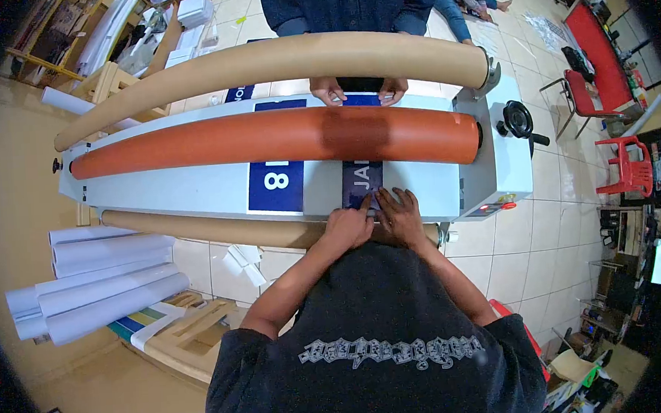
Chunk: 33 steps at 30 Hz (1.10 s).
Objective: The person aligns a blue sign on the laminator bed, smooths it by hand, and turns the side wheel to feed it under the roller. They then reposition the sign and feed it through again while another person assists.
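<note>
A blue sheet printed with white letters [361,176] lies on the machine's pale bed, running under the orange-red roller [228,141]. At its near edge, my left hand [349,226] has its fingers mostly curled, the index finger and thumb closed on the edge. Beside it, my right hand [399,211] rests with fingers spread flat on the sheet's near right corner. A second blue sheet with a white 8 [276,189] lies to the left, also passing under the roller. Across the machine, another person's hands [360,93] touch the far end of the lettered sheet.
A brown roll [276,62] spans the machine's top, and another brown roll [218,225] runs along its near side. A black handwheel [517,119] and red button [508,206] are at the right end. White paper rolls [112,292] lie left. Red chairs [625,166] stand right.
</note>
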Tool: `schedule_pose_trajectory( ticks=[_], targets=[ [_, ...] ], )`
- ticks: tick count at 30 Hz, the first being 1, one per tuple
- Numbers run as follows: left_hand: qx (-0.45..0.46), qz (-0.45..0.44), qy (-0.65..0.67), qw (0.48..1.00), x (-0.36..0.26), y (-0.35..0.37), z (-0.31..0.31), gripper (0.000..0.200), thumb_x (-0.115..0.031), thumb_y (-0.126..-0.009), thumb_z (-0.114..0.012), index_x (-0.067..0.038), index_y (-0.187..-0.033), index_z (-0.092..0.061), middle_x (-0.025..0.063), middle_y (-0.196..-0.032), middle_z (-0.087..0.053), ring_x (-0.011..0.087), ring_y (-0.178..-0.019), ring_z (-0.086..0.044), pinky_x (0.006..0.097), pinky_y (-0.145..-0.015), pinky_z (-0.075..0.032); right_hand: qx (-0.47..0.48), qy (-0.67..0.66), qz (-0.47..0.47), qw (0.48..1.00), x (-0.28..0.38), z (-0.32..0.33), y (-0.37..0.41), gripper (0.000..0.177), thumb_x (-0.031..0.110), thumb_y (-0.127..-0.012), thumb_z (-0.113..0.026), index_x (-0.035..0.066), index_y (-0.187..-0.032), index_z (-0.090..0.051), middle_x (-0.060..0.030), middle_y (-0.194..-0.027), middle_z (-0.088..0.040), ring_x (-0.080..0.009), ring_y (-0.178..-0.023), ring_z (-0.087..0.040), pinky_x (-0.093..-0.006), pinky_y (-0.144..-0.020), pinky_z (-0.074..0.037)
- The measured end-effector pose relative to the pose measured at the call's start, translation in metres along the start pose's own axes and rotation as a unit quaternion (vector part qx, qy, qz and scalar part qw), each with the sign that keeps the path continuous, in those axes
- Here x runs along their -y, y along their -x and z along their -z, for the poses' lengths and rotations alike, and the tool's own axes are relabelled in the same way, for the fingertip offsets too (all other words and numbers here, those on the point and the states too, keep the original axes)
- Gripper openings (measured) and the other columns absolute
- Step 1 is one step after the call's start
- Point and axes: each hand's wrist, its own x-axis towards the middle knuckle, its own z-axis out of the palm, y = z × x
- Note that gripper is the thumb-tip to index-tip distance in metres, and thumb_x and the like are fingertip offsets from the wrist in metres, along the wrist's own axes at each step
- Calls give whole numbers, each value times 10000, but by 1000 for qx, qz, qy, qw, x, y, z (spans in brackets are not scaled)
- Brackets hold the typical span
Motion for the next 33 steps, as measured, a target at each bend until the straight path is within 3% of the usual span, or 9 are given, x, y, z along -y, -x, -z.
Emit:
schedule_pose_trajectory(
  ticks=[3, 6, 8, 9, 11, 12, 19, 25, 33],
  targets=[
    [-26, -13, 54, 998, 18, -11, 0, 579, -324, -907, -531, -8, -1391, -486, 284, -886, -693, 398, -855, -705, 517, -796, -547, 22, -3, -15, 1000, 2, 3, 1, 463, 277, -904, -632, 87, -1325, -594, -82, -1388, -573, -346, -1246, -494, -522, -1088, -326],
    [-167, 116, 181, 962, 49, -40, -9, 510, -292, -898, -537, -15, -1326, -541, 253, -869, -700, 344, -782, -703, 452, -723, -553, 11, 6, -26, 1000, 4, -3, 3, 492, 315, -882, -646, 120, -1331, -595, -53, -1423, -538, -319, -1288, -451, -529, -1117, -293],
    [-155, 174, 600, 766, 76, -68, -24, 441, -278, -888, -536, -52, -1264, -585, 118, -727, -654, 218, -589, -596, 331, -539, -474, 10, 8, -36, 999, 4, -5, 4, 481, 310, -887, -651, 118, -1325, -600, -51, -1416, -545, -326, -1288, -460, -535, -1123, -292],
    [-156, 174, 598, 766, 82, -69, -13, 441, -278, -888, -536, -52, -1264, -585, 118, -727, -654, 218, -589, -596, 331, -539, -474, 9, 7, -36, 999, 3, -6, 4, 481, 310, -887, -651, 118, -1325, -600, -51, -1416, -545, -326, -1288, -460, -535, -1123, -292],
    [-6, 192, 738, 647, 85, -60, 19, 364, -256, -928, -498, -110, -1251, -582, 6, -694, -540, 124, -531, -416, 271, -510, -368, -14, -10, -32, 999, 4, -7, 6, 450, 277, -912, -625, 88, -1320, -597, -66, -1398, -569, -347, -1268, -482, -530, -1113, -304],
    [-1, 231, 743, 628, 82, -63, 27, 351, -223, -919, -472, -137, -1250, -549, -29, -639, -436, 92, -480, -323, 253, -437, -278, -16, -11, -33, 999, 3, -8, 6, 450, 277, -912, -625, 88, -1320, -597, -66, -1398, -569, -347, -1268, -482, -530, -1113, -304],
    [92, 179, 850, 487, 103, -64, 34, 395, -186, -878, -474, -31, -1239, -524, -32, -630, -428, 97, -462, -343, 234, -398, -282, -44, -14, -47, 998, 7, -8, 4, 415, 286, -907, -640, 110, -1282, -628, -52, -1363, -588, -325, -1257, -487, -537, -1106, -310],
    [112, 191, 871, 440, 111, -44, 23, 487, -218, -874, -483, 85, -1248, -556, -35, -610, -415, 105, -463, -337, 230, -422, -306, -49, -17, -47, 998, 5, -14, 6, 399, 291, -909, -642, 117, -1268, -635, -42, -1348, -593, -316, -1261, -481, -542, -1107, -306],
    [142, 203, 874, 417, 105, -10, 20, 598, -320, -912, -406, 78, -1344, -518, -64, -591, -353, 87, -478, -333, 223, -423, -293, -51, 9, -39, 998, 3, -18, 6, 412, 301, -892, -661, 129, -1265, -640, -24, -1359, -589, -291, -1262, -479, -528, -1105, -308]
  ],
)
